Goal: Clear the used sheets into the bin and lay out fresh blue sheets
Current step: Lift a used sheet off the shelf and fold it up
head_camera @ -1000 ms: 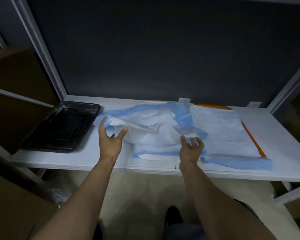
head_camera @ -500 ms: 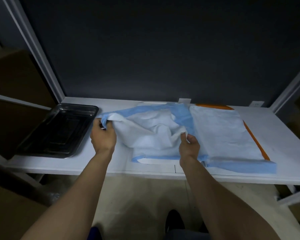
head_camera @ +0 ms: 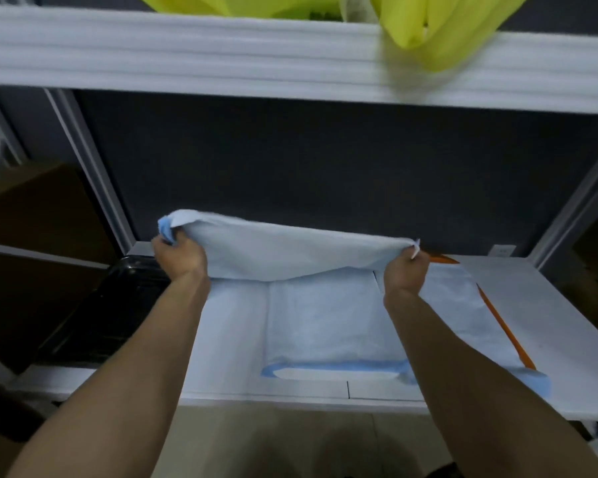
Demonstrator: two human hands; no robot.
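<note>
Two corners are taken: the left hand (head_camera: 180, 258) has its fingers bunched round the near-left corner of the sheet (head_camera: 301, 253), a bit of blue backing showing at the knuckles, and the right hand (head_camera: 406, 272) pinches the opposite corner, so each grip is closed on the sheet. It hangs stretched between them, lifted above the tabletop (head_camera: 549, 322), its middle sagging; whether its far edge trails on the surface I can't tell. By the look of that sag it is very light, soft and limp, with no stiffness at all, so the corners seem the right hold, and it should crumple small for binning, though a sharp tug might tear it. A second sheet (head_camera: 325, 326) lies flat beneath, a third sheet (head_camera: 453, 298) beside it, and a dark tray (head_camera: 111, 312) sits to the left.
</note>
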